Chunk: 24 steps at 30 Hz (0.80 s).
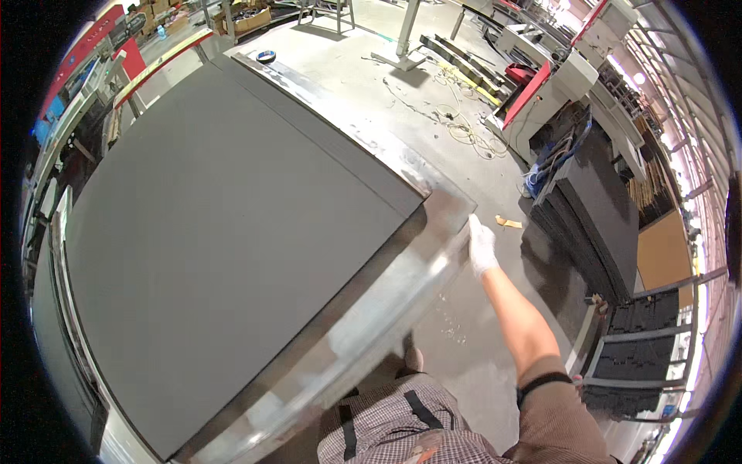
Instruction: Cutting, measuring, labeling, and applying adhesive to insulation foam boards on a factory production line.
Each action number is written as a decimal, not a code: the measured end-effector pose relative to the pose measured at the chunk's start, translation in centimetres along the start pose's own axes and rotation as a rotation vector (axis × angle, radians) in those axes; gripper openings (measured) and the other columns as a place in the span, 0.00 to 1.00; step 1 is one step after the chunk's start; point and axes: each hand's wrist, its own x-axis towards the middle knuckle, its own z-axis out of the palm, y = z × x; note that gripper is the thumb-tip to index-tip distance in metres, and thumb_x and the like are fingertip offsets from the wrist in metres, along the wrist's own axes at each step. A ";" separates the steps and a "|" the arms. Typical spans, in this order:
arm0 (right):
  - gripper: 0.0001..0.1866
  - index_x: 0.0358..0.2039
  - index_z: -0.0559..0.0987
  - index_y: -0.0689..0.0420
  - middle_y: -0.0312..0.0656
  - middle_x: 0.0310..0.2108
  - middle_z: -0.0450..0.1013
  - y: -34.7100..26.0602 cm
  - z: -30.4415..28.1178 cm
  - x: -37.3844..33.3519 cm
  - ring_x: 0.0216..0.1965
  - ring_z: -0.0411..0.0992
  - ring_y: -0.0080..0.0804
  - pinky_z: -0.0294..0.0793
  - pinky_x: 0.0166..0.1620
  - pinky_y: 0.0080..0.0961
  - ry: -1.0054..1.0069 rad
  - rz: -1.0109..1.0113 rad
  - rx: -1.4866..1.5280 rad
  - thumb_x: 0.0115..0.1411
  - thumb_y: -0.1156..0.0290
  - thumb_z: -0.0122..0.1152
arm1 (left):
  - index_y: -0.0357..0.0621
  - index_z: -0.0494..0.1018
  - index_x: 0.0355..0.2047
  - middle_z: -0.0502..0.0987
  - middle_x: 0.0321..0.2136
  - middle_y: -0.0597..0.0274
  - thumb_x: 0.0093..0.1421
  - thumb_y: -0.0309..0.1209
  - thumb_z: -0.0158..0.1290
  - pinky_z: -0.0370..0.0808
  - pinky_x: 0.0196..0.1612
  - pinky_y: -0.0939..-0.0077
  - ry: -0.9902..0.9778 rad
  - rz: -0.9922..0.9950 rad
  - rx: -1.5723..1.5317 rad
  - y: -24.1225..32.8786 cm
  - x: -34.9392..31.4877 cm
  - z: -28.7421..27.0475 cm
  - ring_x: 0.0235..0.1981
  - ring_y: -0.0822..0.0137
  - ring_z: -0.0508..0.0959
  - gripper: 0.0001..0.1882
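A large, flat dark grey sheet (232,224) covers most of a metal-topped table (371,325) in front of me. Bare, scuffed metal runs along its near and right sides. My right hand (483,247), in a white glove, is at the table's right corner, against or just beside the metal edge. Its fingers look stretched toward the corner, though part of them is hard to make out. Nothing shows in that hand. My left hand is out of the picture. A small dark roll (266,56) with a blue inside lies on the metal border at the far end.
Stacked dark sheets (591,201) stand on the right, beside a white and red machine (541,93). Loose pale cables (464,131) trail over the floor beyond the table. A small tan scrap (508,222) lies near the corner. Dark pieces fill a metal rack (641,336) at lower right.
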 end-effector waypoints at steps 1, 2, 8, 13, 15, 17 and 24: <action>0.26 0.19 0.68 0.60 0.30 0.22 0.61 1.3 -2.9 -0.6 0.28 0.57 0.24 0.61 0.32 0.31 -0.006 0.084 -0.069 0.61 0.49 0.54 | 0.38 0.71 0.41 0.75 0.43 0.48 0.60 0.45 0.46 0.71 0.44 0.63 -0.072 0.031 0.023 -1.5 -2.7 0.4 0.42 0.58 0.75 0.21; 0.22 0.20 0.71 0.53 0.31 0.22 0.63 5.2 -7.0 0.6 0.24 0.57 0.22 0.61 0.28 0.28 0.005 0.141 -0.107 0.59 0.48 0.57 | 0.39 0.72 0.39 0.76 0.41 0.49 0.59 0.46 0.48 0.72 0.42 0.63 -0.180 0.066 0.043 -2.9 -5.5 2.1 0.41 0.60 0.76 0.21; 0.22 0.17 0.72 0.56 0.31 0.19 0.66 14.6 -25.8 6.1 0.20 0.58 0.24 0.61 0.25 0.30 0.206 0.121 -0.057 0.56 0.50 0.58 | 0.45 0.73 0.28 0.78 0.34 0.57 0.53 0.50 0.55 0.73 0.34 0.67 -0.671 0.574 0.354 -13.5 -22.8 12.8 0.35 0.68 0.78 0.19; 0.30 0.20 0.73 0.69 0.52 0.16 0.65 9.7 -31.3 7.8 0.21 0.64 0.39 0.65 0.30 0.42 0.091 0.074 -0.576 0.60 0.50 0.45 | 0.56 0.57 0.66 0.56 0.67 0.60 0.44 0.75 0.48 0.47 0.68 0.44 -0.449 -0.868 -1.162 -12.6 -34.0 23.0 0.67 0.54 0.54 0.55; 0.30 0.25 0.76 0.68 0.64 0.25 0.71 11.3 -29.8 8.8 0.24 0.70 0.56 0.66 0.32 0.48 -0.106 -0.101 -0.723 0.61 0.50 0.41 | 0.57 0.57 0.66 0.54 0.68 0.61 0.45 0.75 0.49 0.45 0.68 0.43 -0.539 -0.862 -1.175 -8.1 -38.2 24.4 0.68 0.54 0.52 0.54; 0.24 0.24 0.75 0.66 0.63 0.27 0.71 11.4 -24.6 7.9 0.27 0.72 0.59 0.68 0.31 0.49 -0.241 -0.083 -0.607 0.62 0.58 0.41 | 0.57 0.56 0.66 0.54 0.68 0.61 0.45 0.75 0.49 0.44 0.69 0.44 -0.425 -0.823 -1.081 -4.8 -40.7 26.5 0.68 0.55 0.51 0.54; 0.24 0.51 0.75 0.57 0.47 0.42 0.76 9.6 -11.3 5.7 0.46 0.73 0.36 0.72 0.50 0.32 -1.076 0.019 -0.293 0.64 0.51 0.52 | 0.54 0.66 0.60 0.64 0.63 0.65 0.51 0.67 0.52 0.57 0.65 0.47 -0.599 -0.947 -1.330 5.0 -54.1 43.8 0.63 0.55 0.62 0.43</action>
